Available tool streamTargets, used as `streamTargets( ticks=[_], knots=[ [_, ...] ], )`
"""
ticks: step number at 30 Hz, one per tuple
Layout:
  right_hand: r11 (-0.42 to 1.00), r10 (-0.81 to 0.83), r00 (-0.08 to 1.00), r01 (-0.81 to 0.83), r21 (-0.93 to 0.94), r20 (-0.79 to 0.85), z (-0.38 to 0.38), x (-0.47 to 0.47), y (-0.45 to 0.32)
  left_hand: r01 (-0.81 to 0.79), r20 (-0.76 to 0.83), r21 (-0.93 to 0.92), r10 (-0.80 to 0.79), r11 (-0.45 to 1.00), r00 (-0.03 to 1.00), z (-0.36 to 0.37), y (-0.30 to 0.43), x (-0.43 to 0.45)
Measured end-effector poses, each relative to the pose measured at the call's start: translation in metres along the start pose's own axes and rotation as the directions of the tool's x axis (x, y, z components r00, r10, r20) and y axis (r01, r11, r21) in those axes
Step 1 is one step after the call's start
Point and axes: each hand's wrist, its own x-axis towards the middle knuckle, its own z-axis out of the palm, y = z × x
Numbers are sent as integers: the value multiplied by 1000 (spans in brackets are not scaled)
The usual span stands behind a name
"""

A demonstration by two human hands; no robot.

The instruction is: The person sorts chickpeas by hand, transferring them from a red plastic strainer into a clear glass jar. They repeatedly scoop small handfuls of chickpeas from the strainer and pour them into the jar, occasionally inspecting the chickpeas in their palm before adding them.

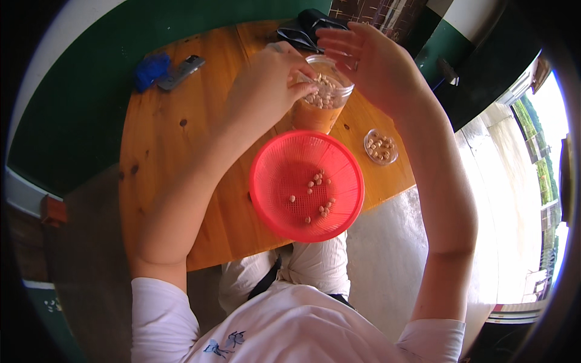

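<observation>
A clear plastic jar (320, 113) with an orange lower part stands on the wooden table, filled near the top with beige chickpea-like beans (323, 97). My left hand (283, 75) is at the jar's left rim, thumb and fingers pinched on the edge; the exact grip is partly hidden. Just right of the jar's mouth, my right hand (363, 61) is raised with fingers spread, slightly blurred and holding nothing. In front of the jar sits a red mesh basket (272, 195) with several beans (318, 178) scattered on its bottom. A small clear round dish (380, 159) to the right holds more beans.
On the wooden table (181, 149), a phone (181, 72) lies beside a crumpled blue plastic bag (152, 71) at the far left. A black bag (313, 27) rests at the back edge, against a green and white wall (91, 90). My legs (317, 263) are under the near edge.
</observation>
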Motion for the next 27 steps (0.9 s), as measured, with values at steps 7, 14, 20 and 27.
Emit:
streamTargets(
  ticks=[7, 14, 20, 27],
  knots=[
    [934, -64, 978, 128, -334, 196, 5, -85, -15, -121, 37, 61, 119, 991, 992, -11, 23, -44],
    [656, 187, 849, 268, -706, 495, 43, -116, 25, 122, 643, 153, -193, 981, 741, 4, 41, -93],
    [650, 202, 834, 278, -707, 514, 52, -107, 50, 222, 658, 153, -267, 963, 704, 30, 18, -93],
    [696, 218, 815, 256, -670, 538, 44, -115, 39, 208, 664, 31, -175, 978, 727, 35, 22, -93]
  ],
)
